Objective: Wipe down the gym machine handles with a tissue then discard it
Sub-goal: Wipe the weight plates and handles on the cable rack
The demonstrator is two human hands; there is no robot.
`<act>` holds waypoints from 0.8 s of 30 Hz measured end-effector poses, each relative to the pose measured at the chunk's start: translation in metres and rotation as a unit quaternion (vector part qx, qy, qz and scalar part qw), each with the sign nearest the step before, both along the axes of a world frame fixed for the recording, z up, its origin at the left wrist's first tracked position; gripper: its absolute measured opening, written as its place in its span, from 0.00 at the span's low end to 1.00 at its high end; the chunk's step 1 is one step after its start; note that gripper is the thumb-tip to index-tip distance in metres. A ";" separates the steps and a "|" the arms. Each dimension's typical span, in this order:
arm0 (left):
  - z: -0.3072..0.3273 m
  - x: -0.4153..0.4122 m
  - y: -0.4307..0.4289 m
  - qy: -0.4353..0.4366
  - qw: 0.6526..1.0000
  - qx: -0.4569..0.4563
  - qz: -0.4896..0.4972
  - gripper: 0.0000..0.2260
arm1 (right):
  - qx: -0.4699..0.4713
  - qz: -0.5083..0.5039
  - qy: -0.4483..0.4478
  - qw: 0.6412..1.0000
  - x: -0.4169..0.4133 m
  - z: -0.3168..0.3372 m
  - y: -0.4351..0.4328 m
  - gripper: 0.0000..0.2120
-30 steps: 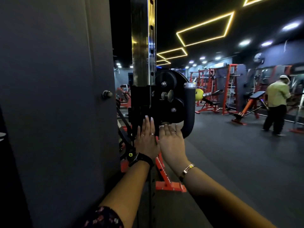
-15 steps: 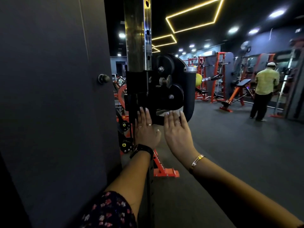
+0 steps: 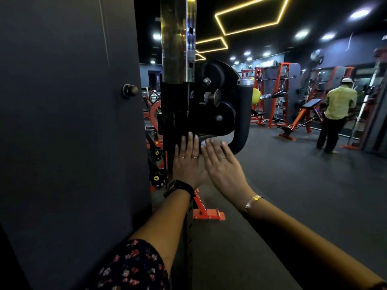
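A black pulley carriage point(image 3: 201, 109) rides on a shiny steel column point(image 3: 178, 38). Its curved black padded handle point(image 3: 243, 114) with a silver cap stands at the carriage's right side. My left hand point(image 3: 188, 162) lies flat with straight fingers against the carriage's lower edge. My right hand point(image 3: 222, 164) is flat beside it, fingertips reaching toward the handle's lower bend. A small pale patch shows between the two hands' fingertips; I cannot tell whether it is a tissue.
A dark grey panel point(image 3: 69, 122) with a round knob point(image 3: 130, 90) fills the left. An orange frame foot point(image 3: 207, 214) sits on the floor below my hands. A person in a yellow shirt point(image 3: 339, 111) stands at the far right among orange machines and a bench point(image 3: 301, 118).
The view has shifted slightly and come nearer to the carriage. My hands have drawn closer together under it, both still flat.
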State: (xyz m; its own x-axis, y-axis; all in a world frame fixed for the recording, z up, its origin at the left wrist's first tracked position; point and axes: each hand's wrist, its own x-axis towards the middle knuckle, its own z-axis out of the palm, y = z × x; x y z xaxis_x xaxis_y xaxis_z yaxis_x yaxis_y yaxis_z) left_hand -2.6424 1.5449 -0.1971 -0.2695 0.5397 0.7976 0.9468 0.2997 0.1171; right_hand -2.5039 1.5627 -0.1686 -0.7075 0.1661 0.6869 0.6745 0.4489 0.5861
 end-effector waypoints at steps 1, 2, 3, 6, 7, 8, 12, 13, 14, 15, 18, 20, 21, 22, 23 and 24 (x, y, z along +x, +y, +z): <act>-0.002 -0.001 0.001 0.017 1.000 0.022 -0.012 0.38 | 0.028 0.007 0.012 1.000 0.013 0.003 0.007 0.25; -0.002 -0.003 0.002 0.030 0.999 0.030 -0.019 0.39 | 0.049 0.008 0.024 0.998 0.025 0.006 0.015 0.25; -0.001 -0.004 0.002 0.042 0.998 0.033 -0.029 0.38 | 0.068 -0.004 0.032 0.997 0.036 0.008 0.021 0.25; 0.007 -0.001 0.000 0.054 0.996 0.035 -0.064 0.32 | 0.091 -0.021 0.053 0.994 0.048 0.006 0.025 0.25; 0.011 0.001 0.001 0.053 0.996 0.032 -0.070 0.30 | 0.075 -0.013 0.060 0.995 0.045 0.004 0.023 0.25; 0.013 0.001 0.002 0.049 0.996 0.029 -0.074 0.28 | 0.055 -0.001 0.063 0.996 0.038 0.002 0.018 0.25; 0.014 0.001 0.007 0.054 0.996 0.029 -0.067 0.25 | -0.028 0.018 0.060 0.998 0.007 0.004 0.004 0.28; 0.013 0.001 0.007 0.056 0.996 0.031 -0.064 0.25 | -0.039 0.016 0.065 0.997 0.004 0.004 0.004 0.29; 0.012 0.001 0.007 0.054 0.996 0.032 -0.064 0.25 | -0.040 0.018 0.063 0.997 0.004 0.003 0.005 0.29; 0.012 0.001 0.007 0.047 0.996 0.034 -0.069 0.26 | -0.034 0.023 0.051 0.998 0.008 0.002 0.007 0.28; 0.013 0.006 0.005 0.025 0.995 0.045 -0.081 0.26 | 0.033 0.047 -0.002 0.998 0.039 0.004 0.017 0.25; 0.014 0.010 0.004 0.022 0.995 0.047 -0.081 0.26 | 0.079 0.053 -0.006 0.995 0.059 0.015 0.025 0.23; 0.014 0.012 0.004 0.024 0.995 0.047 -0.085 0.26 | 0.102 0.052 0.000 0.993 0.066 0.024 0.028 0.22; 0.014 0.013 0.005 0.026 0.994 0.047 -0.091 0.25 | 0.120 0.050 0.008 0.992 0.069 0.034 0.031 0.22; 0.014 0.014 0.005 0.024 0.994 0.046 -0.100 0.25 | 0.133 0.047 0.017 0.990 0.071 0.045 0.033 0.22; 0.015 0.014 0.006 0.020 0.993 0.046 -0.108 0.25 | 0.139 0.043 0.023 0.989 0.071 0.053 0.034 0.22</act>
